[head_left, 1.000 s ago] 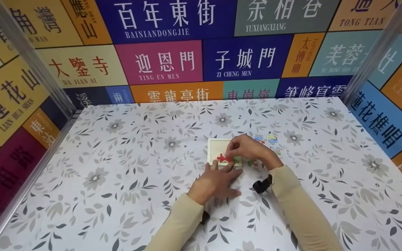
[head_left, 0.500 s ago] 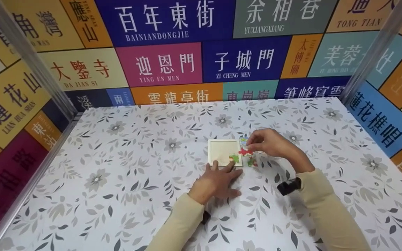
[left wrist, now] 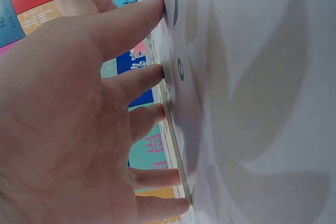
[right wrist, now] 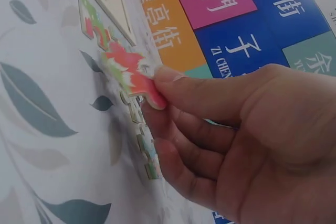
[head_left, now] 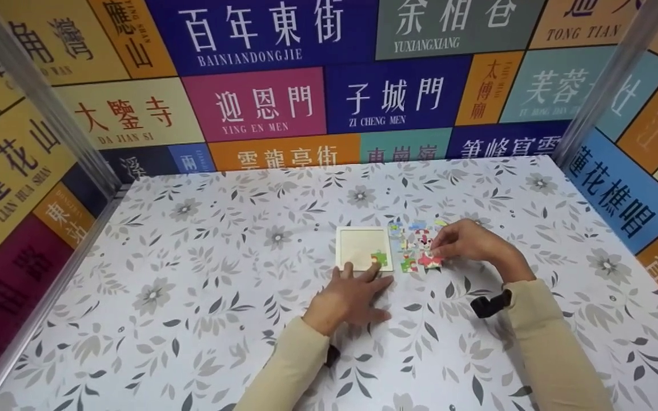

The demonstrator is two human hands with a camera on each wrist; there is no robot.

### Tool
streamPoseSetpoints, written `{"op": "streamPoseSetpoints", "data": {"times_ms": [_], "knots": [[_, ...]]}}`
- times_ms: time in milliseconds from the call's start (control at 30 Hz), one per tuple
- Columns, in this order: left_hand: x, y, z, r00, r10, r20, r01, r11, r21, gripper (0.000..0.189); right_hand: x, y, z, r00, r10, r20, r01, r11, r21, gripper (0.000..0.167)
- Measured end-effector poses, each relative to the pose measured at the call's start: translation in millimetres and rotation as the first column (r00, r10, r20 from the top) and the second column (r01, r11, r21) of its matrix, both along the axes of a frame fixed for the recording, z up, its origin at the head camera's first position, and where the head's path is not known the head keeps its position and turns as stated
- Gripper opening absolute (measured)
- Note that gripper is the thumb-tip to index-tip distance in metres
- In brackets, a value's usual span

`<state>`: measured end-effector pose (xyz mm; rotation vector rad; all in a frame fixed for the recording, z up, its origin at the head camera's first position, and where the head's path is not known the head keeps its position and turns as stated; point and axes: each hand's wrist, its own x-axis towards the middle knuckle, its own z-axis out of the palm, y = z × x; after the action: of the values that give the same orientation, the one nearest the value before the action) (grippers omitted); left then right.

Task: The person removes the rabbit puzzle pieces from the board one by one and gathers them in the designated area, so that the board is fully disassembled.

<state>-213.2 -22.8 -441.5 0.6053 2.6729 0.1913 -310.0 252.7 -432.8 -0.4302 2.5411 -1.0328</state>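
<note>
In the head view, my left hand [head_left: 346, 299] lies with spread fingers at the near edge of a small pale wooden puzzle frame [head_left: 338, 245]. The left wrist view shows those fingertips touching that edge and the tabletop. One green puzzle piece [head_left: 378, 259] sits in the frame's near right corner. To the right, my right hand [head_left: 472, 242] pinches a red and white puzzle piece [right wrist: 128, 72] between thumb and fingers. That piece is tilted, just above the table, with other pieces close by. Part of it is hidden behind the thumb.
Several loose puzzle pieces [head_left: 409, 264] lie right of the frame, some partly covered by the right hand. A white floral cloth [head_left: 220, 257] covers the table. Panels with printed lettering [head_left: 266, 103] stand behind and along both sides.
My right hand has moved right, out of the frame to the loose pieces, carrying the red piece along. The left hand has stayed at the frame's near edge.
</note>
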Motion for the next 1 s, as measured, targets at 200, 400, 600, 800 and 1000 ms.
{"op": "streamPoseSetpoints", "data": {"times_ms": [200, 400, 600, 800, 1000], "knots": [[1.4, 0.7, 0.2, 1.000, -0.011, -0.001, 0.011, 1.000, -0.026, 0.069, 1.7, -3.4, -5.8, 0.999, -0.046, 0.018, 0.046, 0.998, 0.035, 0.013], [1.8, -0.6, 1.5, 1.000, -0.004, -0.005, 0.004, 1.000, -0.024, 0.069, 1.7, -10.9, -5.6, 0.997, -0.074, -0.007, 0.075, 0.994, 0.083, 0.010], [0.9, -1.6, 3.5, 1.000, 0.001, -0.005, -0.001, 1.000, -0.023, 0.070, 0.6, -16.3, -2.7, 0.998, -0.067, -0.021, 0.069, 0.989, 0.131, 0.010], [1.3, -1.7, 3.0, 1.000, 0.004, -0.004, -0.004, 1.000, -0.008, 0.069, 1.4, -17.3, -2.4, 0.998, -0.063, -0.032, 0.067, 0.988, 0.141, 0.008], [2.3, -0.7, 2.5, 1.000, 0.003, -0.018, -0.004, 1.000, -0.012, 0.069, 3.0, -17.1, -4.0, 0.997, -0.071, -0.027, 0.074, 0.987, 0.144, 0.007]]}}
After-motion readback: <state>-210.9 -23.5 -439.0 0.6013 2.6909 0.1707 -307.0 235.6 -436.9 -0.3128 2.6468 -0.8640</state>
